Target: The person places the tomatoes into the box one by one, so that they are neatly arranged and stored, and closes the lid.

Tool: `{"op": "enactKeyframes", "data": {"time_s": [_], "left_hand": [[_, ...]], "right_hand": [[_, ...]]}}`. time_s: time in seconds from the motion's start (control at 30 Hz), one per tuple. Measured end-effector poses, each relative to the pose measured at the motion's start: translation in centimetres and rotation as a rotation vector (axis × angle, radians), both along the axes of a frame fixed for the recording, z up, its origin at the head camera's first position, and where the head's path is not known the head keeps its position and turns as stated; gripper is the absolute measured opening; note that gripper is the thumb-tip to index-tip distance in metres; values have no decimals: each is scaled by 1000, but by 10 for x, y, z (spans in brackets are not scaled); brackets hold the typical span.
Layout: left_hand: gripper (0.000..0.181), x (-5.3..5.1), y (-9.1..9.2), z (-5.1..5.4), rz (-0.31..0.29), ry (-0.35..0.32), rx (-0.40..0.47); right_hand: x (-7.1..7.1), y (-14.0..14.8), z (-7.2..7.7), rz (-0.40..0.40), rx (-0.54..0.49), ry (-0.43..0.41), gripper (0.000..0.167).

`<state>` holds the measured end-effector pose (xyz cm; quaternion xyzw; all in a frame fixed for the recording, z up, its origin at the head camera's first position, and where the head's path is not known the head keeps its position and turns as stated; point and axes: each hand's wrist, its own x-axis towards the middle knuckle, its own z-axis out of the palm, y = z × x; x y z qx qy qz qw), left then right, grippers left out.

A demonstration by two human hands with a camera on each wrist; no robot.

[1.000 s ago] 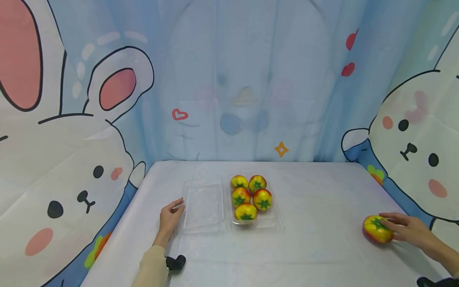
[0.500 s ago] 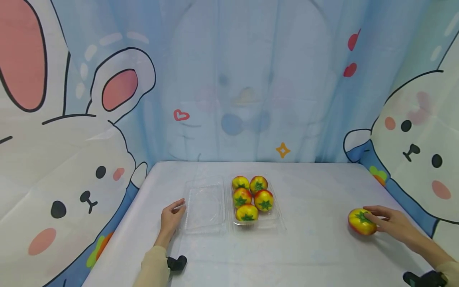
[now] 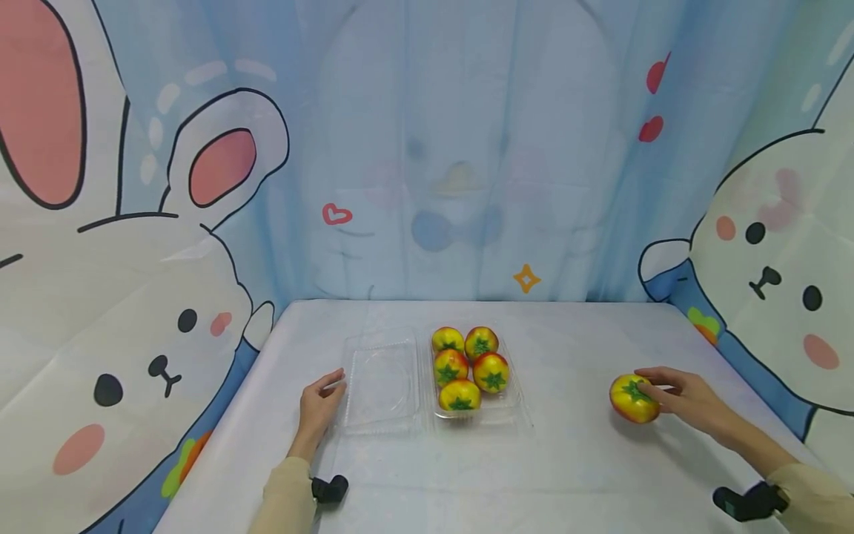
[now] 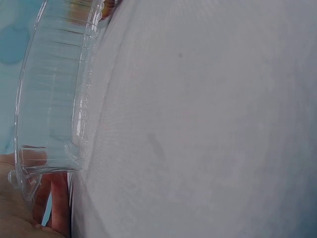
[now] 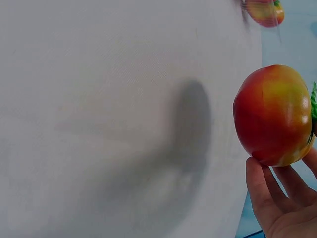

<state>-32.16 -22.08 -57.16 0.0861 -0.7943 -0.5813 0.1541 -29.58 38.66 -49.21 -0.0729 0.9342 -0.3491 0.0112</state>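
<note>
I see right hand [image 3: 690,402] gripping a red-yellow fruit [image 3: 629,403] above table [image 3: 534,467], toward right edge; left hand [image 3: 317,409], fingers relaxed, at clear lid [image 3: 382,386].

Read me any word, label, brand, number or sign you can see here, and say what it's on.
None that can be read: no lettering or number shows on the held fruit, the boxed fruits, the clear box, the tablecloth or the curtain.
The curtain's heart outline and yellow star are drawings, not writing.
</note>
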Motion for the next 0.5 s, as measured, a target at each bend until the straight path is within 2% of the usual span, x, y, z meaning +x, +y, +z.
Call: {"op": "enactKeyframes", "data": {"time_s": [0.27, 0.5], "left_hand": [[30, 2, 1, -2, 2, 65, -2], [32, 0, 1, 0, 7, -3, 4]], "right_hand": [[-8, -27, 10, 51, -47, 39, 51], [-17, -52, 23, 87, -83, 76, 50]]}}
